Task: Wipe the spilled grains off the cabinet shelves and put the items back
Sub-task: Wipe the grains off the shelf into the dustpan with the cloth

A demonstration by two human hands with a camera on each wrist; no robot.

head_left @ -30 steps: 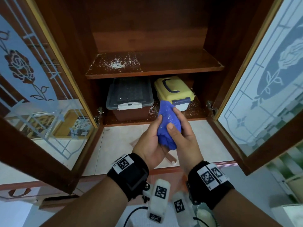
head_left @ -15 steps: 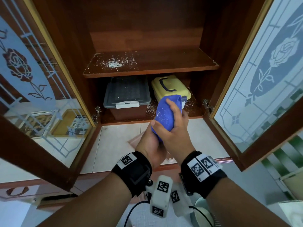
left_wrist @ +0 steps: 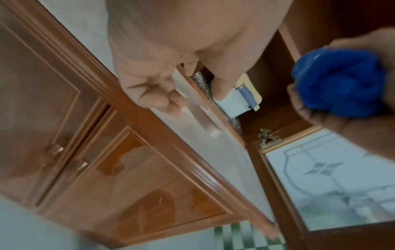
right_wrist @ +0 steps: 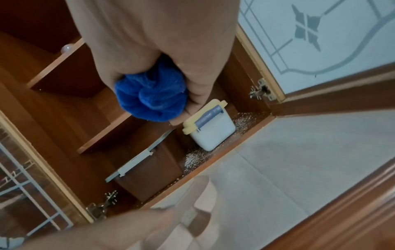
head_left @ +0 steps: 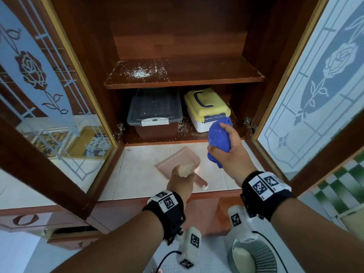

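My right hand [head_left: 233, 154] grips a bunched blue cloth [head_left: 219, 137], dusted with grains, just in front of the lower shelf; the cloth [right_wrist: 151, 96] shows balled in the fingers in the right wrist view. My left hand [head_left: 182, 181] is curled round a heap of grains [head_left: 186, 169], held over a pink dustpan [head_left: 175, 157] on the tiled counter. Spilled grains [head_left: 140, 72] lie on the upper shelf's left half. More grains [head_left: 184, 128] lie on the lower shelf between a grey-lidded box [head_left: 155, 111] and a yellow-lidded box [head_left: 206, 107].
Two frosted glass cabinet doors stand wide open, the left door [head_left: 39, 95] and the right door [head_left: 315, 85], flanking my arms. The tiled counter [head_left: 137, 178] runs below the cabinet. A white round object [head_left: 254, 257] sits low at the right.
My hands have parted. The left dropped away from the cloth with grains in it, over the dustpan. The right kept the cloth and moved right, toward the yellow-lidded box.
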